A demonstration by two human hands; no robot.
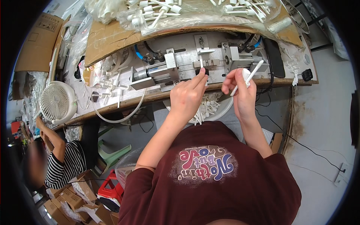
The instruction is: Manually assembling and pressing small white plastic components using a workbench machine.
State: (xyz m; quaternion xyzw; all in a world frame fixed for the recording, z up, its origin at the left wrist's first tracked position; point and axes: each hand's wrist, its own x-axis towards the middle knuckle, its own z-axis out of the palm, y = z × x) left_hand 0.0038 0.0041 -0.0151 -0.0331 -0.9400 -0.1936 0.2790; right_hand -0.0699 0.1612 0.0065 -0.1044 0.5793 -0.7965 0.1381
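My left hand (189,92) reaches over the table edge to a metal fixture, its fingers close together. Their tips meet the lower end of a white plastic rod (201,62) that stands in the fixture's middle clamp (206,63); the underside of the fingers is hidden. To the right, my right hand (244,92) is raised and closed around a white plastic stick (256,70), which slants up to the right. A round white cap-like piece (246,74) shows at the same fingers; whether it is joined to the stick I cannot tell.
Metal cylinders (150,75) with blue hoses flank the clamp. Cardboard (108,41) behind bears piles of white plastic parts (161,13). Below the table edge sits a tub (226,107) of similar parts. A white fan (58,102) and a seated person (67,161) are at left.
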